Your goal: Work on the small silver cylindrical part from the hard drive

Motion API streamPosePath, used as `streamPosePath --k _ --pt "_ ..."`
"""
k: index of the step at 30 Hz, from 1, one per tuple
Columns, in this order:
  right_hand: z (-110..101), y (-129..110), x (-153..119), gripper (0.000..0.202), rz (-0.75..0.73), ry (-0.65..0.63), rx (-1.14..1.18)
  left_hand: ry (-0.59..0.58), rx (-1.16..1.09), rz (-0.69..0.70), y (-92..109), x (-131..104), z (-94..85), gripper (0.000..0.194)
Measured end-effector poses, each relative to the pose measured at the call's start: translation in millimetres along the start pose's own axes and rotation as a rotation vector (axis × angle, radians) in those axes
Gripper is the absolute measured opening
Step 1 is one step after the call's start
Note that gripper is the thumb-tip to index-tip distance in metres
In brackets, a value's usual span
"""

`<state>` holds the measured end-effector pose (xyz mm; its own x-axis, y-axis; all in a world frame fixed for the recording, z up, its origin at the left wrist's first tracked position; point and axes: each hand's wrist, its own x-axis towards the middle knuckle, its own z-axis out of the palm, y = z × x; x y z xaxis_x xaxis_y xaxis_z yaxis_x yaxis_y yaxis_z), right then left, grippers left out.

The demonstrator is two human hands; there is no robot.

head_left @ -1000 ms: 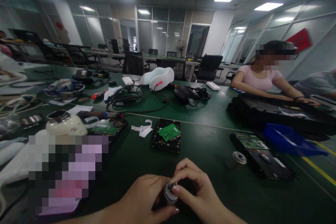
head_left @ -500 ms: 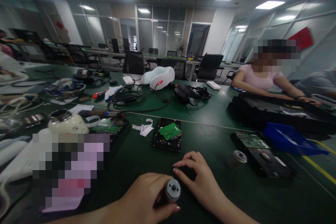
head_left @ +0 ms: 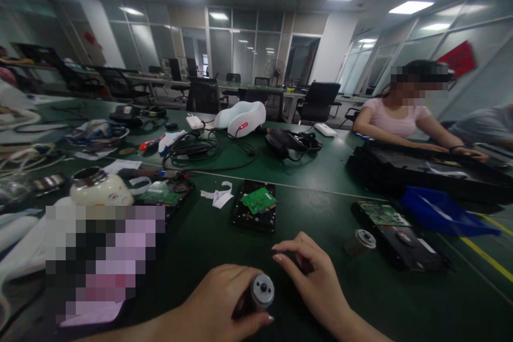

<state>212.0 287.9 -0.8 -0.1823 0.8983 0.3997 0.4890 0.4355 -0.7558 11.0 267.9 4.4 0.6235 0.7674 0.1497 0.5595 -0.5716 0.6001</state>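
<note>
My left hand (head_left: 228, 299) is wrapped around the side of a small cylindrical metal motor (head_left: 263, 290), whose round grey end with a dark centre shaft faces up towards me. To the right of it, just off the motor, hovers my right hand (head_left: 312, 275). Its thumb and index fingertips are brought close together in a pinch; anything between them is too small to make out. A second motor (head_left: 360, 243) of the same look stands on the table to the right. Beyond my hands lies a black hard drive (head_left: 253, 223) with a loose green circuit board (head_left: 258, 200) on top.
Another hard drive (head_left: 417, 251) and a blue tray (head_left: 444, 211) are at right, near a seated person (head_left: 401, 117) behind a black case (head_left: 425, 168). At left are a cream pot (head_left: 102, 192) and a pixelated lilac object (head_left: 108, 267). Cables (head_left: 196, 144) and a neck pillow (head_left: 244, 117) lie farther back.
My right hand has drawn slightly to the right, away from the motor, keeping its pinched shape. My left hand and the motor stay nearly where they were.
</note>
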Motion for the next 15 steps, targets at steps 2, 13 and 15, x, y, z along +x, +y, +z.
streamPosePath --k 2,13,15 --pt "0.6 -3.9 -4.1 0.014 -0.105 0.035 0.074 0.009 -0.019 0.012 -1.2 -0.3 1.2 0.021" --pt "8.6 -18.1 -13.2 0.015 -0.194 -0.096 0.178 0.015 -0.13 0.011 -4.0 -0.9 5.0 0.019" --pt "7.5 -17.1 -12.8 0.013 -0.186 -0.129 0.186 0.017 -0.14 0.012 -3.8 -1.3 4.9 0.02"
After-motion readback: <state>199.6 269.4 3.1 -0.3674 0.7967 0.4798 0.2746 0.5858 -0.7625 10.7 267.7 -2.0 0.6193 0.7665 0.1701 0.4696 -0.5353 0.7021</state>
